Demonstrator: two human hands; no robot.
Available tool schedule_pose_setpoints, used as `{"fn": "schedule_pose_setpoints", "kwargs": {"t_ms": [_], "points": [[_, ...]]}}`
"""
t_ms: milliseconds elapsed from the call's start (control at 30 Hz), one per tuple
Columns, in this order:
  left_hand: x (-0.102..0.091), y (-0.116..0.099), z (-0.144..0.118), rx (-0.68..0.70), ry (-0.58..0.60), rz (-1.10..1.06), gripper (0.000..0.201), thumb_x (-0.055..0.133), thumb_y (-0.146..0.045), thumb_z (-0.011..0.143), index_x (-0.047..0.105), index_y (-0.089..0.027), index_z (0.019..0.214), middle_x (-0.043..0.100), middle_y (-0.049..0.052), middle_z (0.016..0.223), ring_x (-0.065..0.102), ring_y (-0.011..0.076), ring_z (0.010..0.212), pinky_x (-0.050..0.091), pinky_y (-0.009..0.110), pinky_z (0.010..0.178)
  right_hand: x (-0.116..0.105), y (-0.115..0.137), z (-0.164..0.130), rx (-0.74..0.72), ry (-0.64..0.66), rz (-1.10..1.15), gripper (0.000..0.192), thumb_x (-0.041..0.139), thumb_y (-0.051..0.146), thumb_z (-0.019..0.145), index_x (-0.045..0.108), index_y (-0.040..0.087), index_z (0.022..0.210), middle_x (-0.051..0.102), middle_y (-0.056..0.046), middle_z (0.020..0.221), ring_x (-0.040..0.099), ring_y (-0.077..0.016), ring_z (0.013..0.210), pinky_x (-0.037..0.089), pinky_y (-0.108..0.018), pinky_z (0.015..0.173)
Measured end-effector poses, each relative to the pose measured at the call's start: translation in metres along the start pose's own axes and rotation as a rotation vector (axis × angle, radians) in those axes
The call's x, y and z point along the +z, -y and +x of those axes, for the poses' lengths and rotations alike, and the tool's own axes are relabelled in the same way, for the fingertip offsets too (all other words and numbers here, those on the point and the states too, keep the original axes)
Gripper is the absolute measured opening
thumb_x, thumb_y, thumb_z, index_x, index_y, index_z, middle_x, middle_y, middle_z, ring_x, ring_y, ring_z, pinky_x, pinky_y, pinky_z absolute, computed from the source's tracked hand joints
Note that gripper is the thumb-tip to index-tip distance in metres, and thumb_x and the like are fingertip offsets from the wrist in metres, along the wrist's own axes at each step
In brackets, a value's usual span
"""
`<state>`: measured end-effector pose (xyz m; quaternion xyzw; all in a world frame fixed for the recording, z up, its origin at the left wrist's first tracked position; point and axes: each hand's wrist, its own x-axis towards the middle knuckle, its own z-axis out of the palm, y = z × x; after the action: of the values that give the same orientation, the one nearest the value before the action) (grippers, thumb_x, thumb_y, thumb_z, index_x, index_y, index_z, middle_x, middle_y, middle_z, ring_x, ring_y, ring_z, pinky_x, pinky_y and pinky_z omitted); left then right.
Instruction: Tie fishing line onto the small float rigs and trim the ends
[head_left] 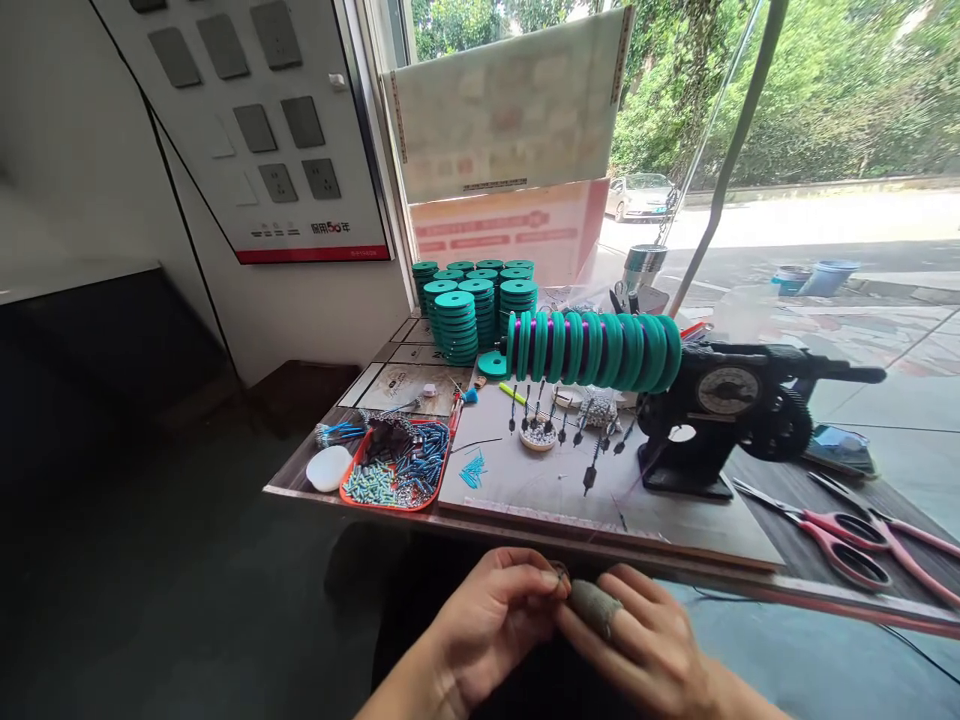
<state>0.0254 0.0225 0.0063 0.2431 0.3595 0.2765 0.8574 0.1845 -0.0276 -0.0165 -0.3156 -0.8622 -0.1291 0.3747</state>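
Lower centre: we note left hand [499, 620] pinched narrow, contents unclear; right hand's [652, 640] grip indeterminate, grey finger cover [595, 608] probably protective.

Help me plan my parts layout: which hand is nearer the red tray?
Left. The left hand is to the right of the red tray, on the person's side; the right hand is farther right, beyond the left.
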Motion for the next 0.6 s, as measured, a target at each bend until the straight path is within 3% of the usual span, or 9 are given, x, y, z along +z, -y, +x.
{"fn": "schedule_pose_setpoints", "kwargs": {"t_ms": [67,133,200,267,333,400,467,533,600], "points": [[0.001,0.001,-0.001,0.001,0.001,0.022,0.012,0.072,-0.014,0.050,0.060,-0.012,0.054,0.055,-0.001,0.058,0.044,0.0052,0.054,0.035,0.017,0.055,0.006,0.000,-0.004,0.217,-0.027,0.207,0.027,0.042,0.014,0.089,0.067,0.020,0.096,0.067,-0.004,0.066,0.056,-0.0160,0.055,0.042,-0.028,0.051],[0.002,0.001,-0.002,0.010,0.001,0.062,0.011,0.070,-0.015,0.051,0.060,-0.012,0.055,0.055,-0.001,0.061,0.043,0.0057,0.055,0.032,0.016,0.052,0.009,0.001,-0.006,0.562,-0.032,0.475,0.019,0.049,0.025,0.088,0.068,0.022,0.083,0.066,-0.004,0.069,0.058,-0.0156,0.060,0.044,-0.026,0.056],[0.003,0.000,-0.003,0.008,0.014,0.104,0.009,0.069,-0.015,0.053,0.061,-0.013,0.056,0.053,-0.002,0.062,0.042,0.0062,0.055,0.027,0.017,0.049,0.011,0.005,-0.006,0.857,-0.005,0.683,0.023,0.051,0.034,0.088,0.064,0.020,0.075,0.062,-0.002,0.065,0.056,-0.0138,0.058,0.044,-0.023,0.055],[0.005,-0.003,-0.004,0.065,0.025,0.214,0.007,0.066,-0.014,0.055,0.060,-0.013,0.054,0.049,-0.003,0.059,0.038,0.0068,0.054,0.025,0.018,0.049,0.012,0.009,-0.006,1.030,0.084,0.902,0.031,0.050,0.044,0.087,0.060,0.018,0.073,0.053,0.001,0.056,0.049,-0.0107,0.049,0.039,-0.020,0.047],[0.006,-0.006,-0.007,0.245,-0.021,0.490,0.008,0.064,-0.014,0.059,0.059,-0.015,0.053,0.046,-0.003,0.060,0.038,0.0086,0.056,0.028,0.020,0.052,0.013,0.014,-0.007,1.141,0.178,1.125,0.036,0.054,0.052,0.081,0.057,0.017,0.070,0.043,0.005,0.051,0.039,-0.0083,0.044,0.033,-0.019,0.042],[0.007,-0.008,-0.012,0.489,-0.096,0.870,0.010,0.061,-0.014,0.067,0.060,-0.016,0.057,0.048,-0.001,0.068,0.043,0.0116,0.063,0.034,0.022,0.057,0.011,0.020,-0.007,1.131,0.201,1.104,0.034,0.059,0.050,0.076,0.056,0.018,0.066,0.043,0.004,0.054,0.040,-0.0093,0.049,0.035,-0.020,0.046],[0.005,-0.006,-0.015,0.707,-0.139,1.170,0.012,0.057,-0.012,0.073,0.061,-0.017,0.063,0.053,0.003,0.079,0.049,0.0144,0.072,0.040,0.024,0.064,0.005,0.025,-0.002,0.987,0.189,0.861,0.027,0.057,0.040,0.078,0.057,0.018,0.062,0.049,0.001,0.061,0.044,-0.0107,0.055,0.037,-0.020,0.051],[-0.001,0.001,-0.015,0.930,-0.173,1.338,0.015,0.054,-0.009,0.076,0.062,-0.018,0.067,0.055,0.004,0.082,0.053,0.0154,0.074,0.044,0.024,0.066,-0.005,0.026,0.013,0.801,0.221,0.677,0.026,0.051,0.031,0.081,0.057,0.019,0.059,0.052,-0.001,0.063,0.044,-0.0106,0.054,0.036,-0.020,0.051],[-0.010,0.011,-0.011,1.192,-0.268,1.399,0.017,0.052,-0.007,0.077,0.064,-0.018,0.072,0.055,0.004,0.081,0.055,0.0156,0.072,0.046,0.024,0.064,-0.018,0.020,0.038,0.700,0.296,0.668,0.025,0.046,0.026,0.082,0.056,0.019,0.059,0.055,-0.001,0.061,0.045,-0.0105,0.052,0.036,-0.020,0.050]]}}
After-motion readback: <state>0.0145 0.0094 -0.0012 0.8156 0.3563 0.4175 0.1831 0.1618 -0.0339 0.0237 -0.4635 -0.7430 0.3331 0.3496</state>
